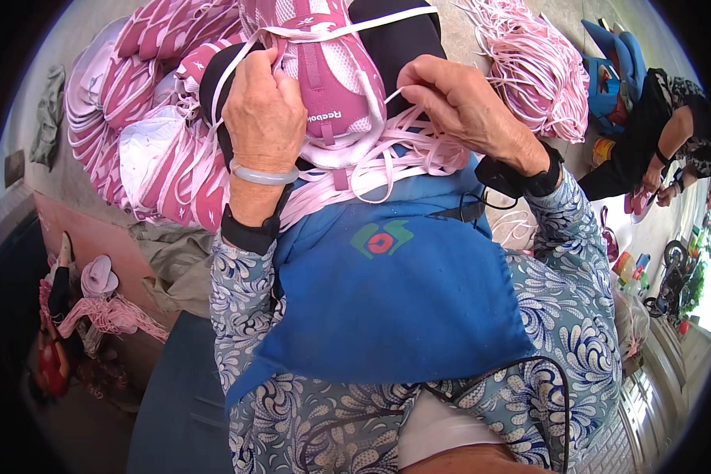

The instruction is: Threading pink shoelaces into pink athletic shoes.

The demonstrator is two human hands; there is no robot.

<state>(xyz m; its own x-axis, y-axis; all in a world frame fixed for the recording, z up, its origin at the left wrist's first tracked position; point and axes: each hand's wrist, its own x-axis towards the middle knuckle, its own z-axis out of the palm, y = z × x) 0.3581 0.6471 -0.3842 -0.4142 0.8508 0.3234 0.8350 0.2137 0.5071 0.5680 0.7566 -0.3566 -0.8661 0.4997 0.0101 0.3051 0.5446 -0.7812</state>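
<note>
A pink and white sneaker upper (316,79) lies across my lap, with a pale lace (371,25) running over its top. My left hand (265,114) is closed at the upper's left edge, thumb and fingers pinching it near the lace holes; the fingertips are partly hidden. On the upper's other side, my right hand (458,103) pinches a thin light lace end between thumb and forefinger, slightly away from the upper. Loose pink laces (403,154) are heaped on my lap beneath both hands, over a blue apron (395,308).
Stacked pink uppers (126,103) curve along my left. A thick bundle of pink laces (541,71) lies beyond my right hand. Further right, a co-worker's hands (660,178) hold a pink piece. Another person (55,332) sits at the far left near more laces (118,312).
</note>
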